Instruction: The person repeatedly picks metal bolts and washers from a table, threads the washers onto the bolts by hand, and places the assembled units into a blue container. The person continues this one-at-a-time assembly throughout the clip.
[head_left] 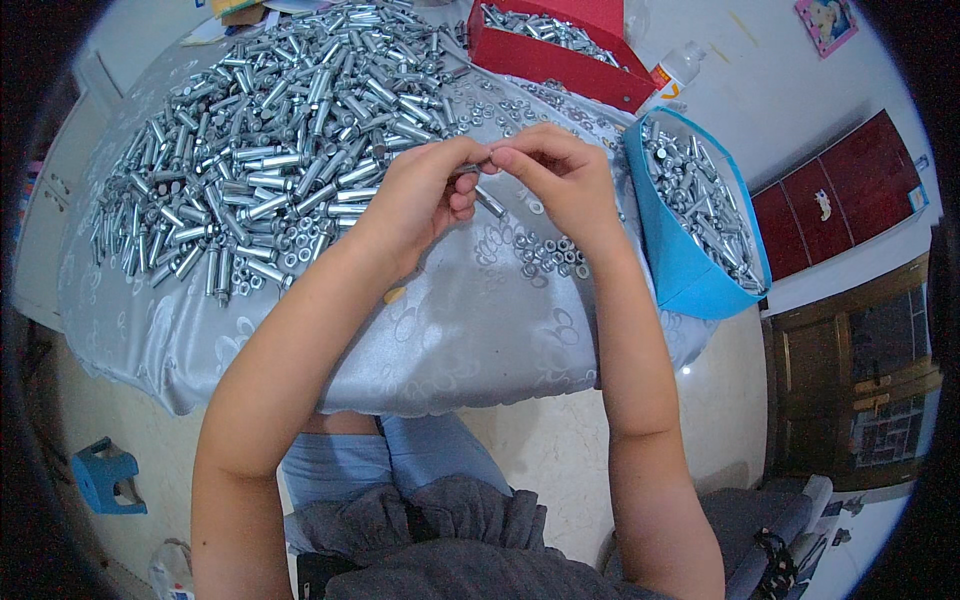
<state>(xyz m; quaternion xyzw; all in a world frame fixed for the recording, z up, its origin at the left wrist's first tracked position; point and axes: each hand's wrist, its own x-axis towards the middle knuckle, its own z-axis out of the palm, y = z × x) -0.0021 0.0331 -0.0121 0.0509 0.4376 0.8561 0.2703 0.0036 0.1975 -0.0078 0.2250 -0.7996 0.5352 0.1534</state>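
My left hand point(420, 195) is closed, its thumb and fingertips pinched together above the table. Against it, the fingertips of my right hand point(560, 175) press in a pinch. A sliver of grey metal shows where the two hands meet; fingers hide the rest. Just below the fingertips a silvery expansion bolt point(490, 203) slants over the cloth; I cannot tell whether it touches my left hand. Close to my right wrist lie a washer point(536, 207) and a cluster of loose nuts point(550, 256). A large heap of similar bolts point(270, 150) spreads left of my hands.
A shiny grey cloth point(450, 345) covers the table. Beyond my right hand stand a red box point(560, 70) and a blue bin point(690, 265), both holding bolts. A plastic bottle point(680, 68) is behind the bin. A blue stool point(108, 477) stands on the floor at left.
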